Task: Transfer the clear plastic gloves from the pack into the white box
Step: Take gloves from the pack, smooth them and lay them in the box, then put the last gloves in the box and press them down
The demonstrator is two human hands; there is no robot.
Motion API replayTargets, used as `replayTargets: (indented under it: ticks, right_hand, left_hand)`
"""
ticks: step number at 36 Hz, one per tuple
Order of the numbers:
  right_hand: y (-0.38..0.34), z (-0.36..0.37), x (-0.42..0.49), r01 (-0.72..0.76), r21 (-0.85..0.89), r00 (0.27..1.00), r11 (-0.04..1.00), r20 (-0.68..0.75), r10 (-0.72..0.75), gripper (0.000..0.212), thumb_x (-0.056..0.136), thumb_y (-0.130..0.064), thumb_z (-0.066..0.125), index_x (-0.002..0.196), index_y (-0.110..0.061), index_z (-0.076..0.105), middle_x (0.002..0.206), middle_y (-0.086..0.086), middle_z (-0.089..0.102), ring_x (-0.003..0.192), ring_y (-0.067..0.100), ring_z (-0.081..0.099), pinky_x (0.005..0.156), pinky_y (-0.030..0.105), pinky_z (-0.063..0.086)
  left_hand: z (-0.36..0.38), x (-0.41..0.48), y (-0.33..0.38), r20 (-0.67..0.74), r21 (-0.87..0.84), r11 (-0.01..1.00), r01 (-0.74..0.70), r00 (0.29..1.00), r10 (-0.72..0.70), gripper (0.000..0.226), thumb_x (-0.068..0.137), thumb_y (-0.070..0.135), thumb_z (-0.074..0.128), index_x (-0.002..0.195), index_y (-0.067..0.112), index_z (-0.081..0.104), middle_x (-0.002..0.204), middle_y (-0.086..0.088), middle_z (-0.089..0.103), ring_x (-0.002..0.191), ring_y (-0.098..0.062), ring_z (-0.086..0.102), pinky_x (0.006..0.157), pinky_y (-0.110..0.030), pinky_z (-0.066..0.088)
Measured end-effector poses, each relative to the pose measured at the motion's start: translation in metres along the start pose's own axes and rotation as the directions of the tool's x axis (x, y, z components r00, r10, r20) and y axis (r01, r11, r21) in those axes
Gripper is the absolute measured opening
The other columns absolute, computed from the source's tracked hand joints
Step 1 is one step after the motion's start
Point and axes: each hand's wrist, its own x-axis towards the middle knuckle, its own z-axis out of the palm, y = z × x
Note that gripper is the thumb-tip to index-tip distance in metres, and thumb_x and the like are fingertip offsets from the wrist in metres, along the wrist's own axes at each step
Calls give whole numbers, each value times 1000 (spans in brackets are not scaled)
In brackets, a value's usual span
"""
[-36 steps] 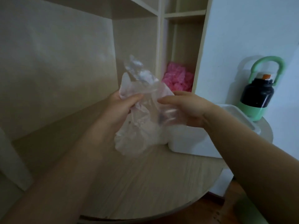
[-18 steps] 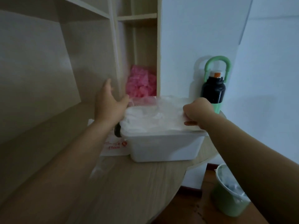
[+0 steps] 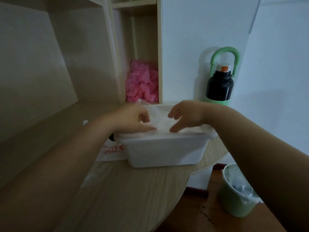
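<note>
The wooden desk (image 3: 133,190) fills the lower left of the frame. At centre the white box (image 3: 163,151) stands on it and now holds the clear gloves (image 3: 160,121), heaped to its rim; a second ago both hands held them bunched in the air. The transfer looks nearly done, with only tamping left. The left hand (image 3: 132,119) and right hand (image 3: 187,114) have come in from the box's ends to its middle. The right fingers are spread and bent, tips on the gloves. The left fingers are curled with the thumb on the plastic; I cannot tell if they pinch. The pack (image 3: 108,153) lies just left of the box.

Red print on the pack (image 3: 111,150) — blurred, unreadable; left hand (image 3: 132,118) hides part of the gloves (image 3: 160,119)
</note>
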Motion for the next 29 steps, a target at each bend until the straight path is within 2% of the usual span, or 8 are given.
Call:
replayTargets:
  ticks: [3, 7, 10, 14, 18, 22, 26, 29]
  right_hand:
    - [0, 14, 14, -68, -159, 980, 985, 175, 96, 50, 96, -25, 50, 143, -13, 39, 146, 8, 41, 129, 25, 44, 108, 32, 32]
    - [2, 19, 17, -116, -151, 973, 982, 183, 143, 43, 97, -20, 47, 138, -8, 45, 142, 11, 46, 128, 27, 44, 106, 35, 34]
    - [6, 9, 11, -98, -82, 990, 992, 90, 105, 54, 91, -31, 58, 140, -12, 44, 143, 5, 45, 128, 23, 44, 110, 37, 33]
    - [1, 1, 5, -27, 54, 981, 998, -188, 37, 54, 88, -30, 63, 137, -15, 47, 139, 4, 48, 127, 22, 45, 106, 31, 32]
    - [-33, 6, -2, 74, 94, 909, 993, -415, -28, 38, 91, -25, 56, 127, -12, 56, 124, 6, 59, 113, 22, 53, 95, 29, 40]
    - [-75, 31, -10, 219, 156, 757, 963, -650, -67, 27, 91, -22, 52, 114, -14, 62, 107, 6, 67, 97, 24, 60, 85, 37, 50]
    - [-116, 68, -19, 379, 65, 631, 923, -748, -207, 28, 92, -22, 52, 117, -16, 63, 100, 3, 70, 85, 22, 63, 70, 31, 49]
    - [-133, 87, -20, 421, 78, 641, 904, -731, -235, 26, 91, -20, 52, 113, -14, 64, 95, 4, 70, 82, 25, 64, 69, 37, 52]
  left_hand:
    - [3, 10, 9, 224, 289, 957, 40, 969, -108, 45, 91, 18, 52, 135, 27, 51, 136, 6, 52, 119, -14, 50, 101, -30, 41]
    - [1, 21, 12, 258, 348, 937, 16, 960, -112, 38, 91, 20, 54, 128, 27, 58, 133, 5, 55, 117, -17, 52, 102, -34, 42]
    - [-5, 13, 4, 108, 145, 989, 16, 994, -32, 33, 82, 44, 69, 113, 32, 66, 120, 18, 57, 109, -6, 52, 99, -30, 43]
    - [-16, -17, -8, -181, -154, 988, -16, 983, -12, 36, 75, 41, 76, 108, 28, 68, 109, 18, 55, 106, -1, 49, 95, -24, 37]
    - [-15, -50, -31, -531, -442, 891, -103, 831, -167, 18, 80, 34, 74, 97, 32, 70, 103, 13, 67, 103, -8, 61, 95, -32, 47]
    - [-2, -81, -55, -653, -396, 915, -84, 726, -216, 12, 84, 30, 69, 80, 40, 64, 88, 19, 65, 86, -4, 60, 83, -27, 47]
    - [19, -114, -87, -420, -471, 878, 84, 854, -307, 21, 63, 50, 75, 74, 34, 68, 82, 15, 67, 85, -11, 63, 76, -29, 49]
    - [38, -133, -99, -31, -154, 936, 315, 946, -323, 49, 67, 50, 78, 111, 33, 63, 116, 17, 56, 109, -11, 54, 93, -29, 44]
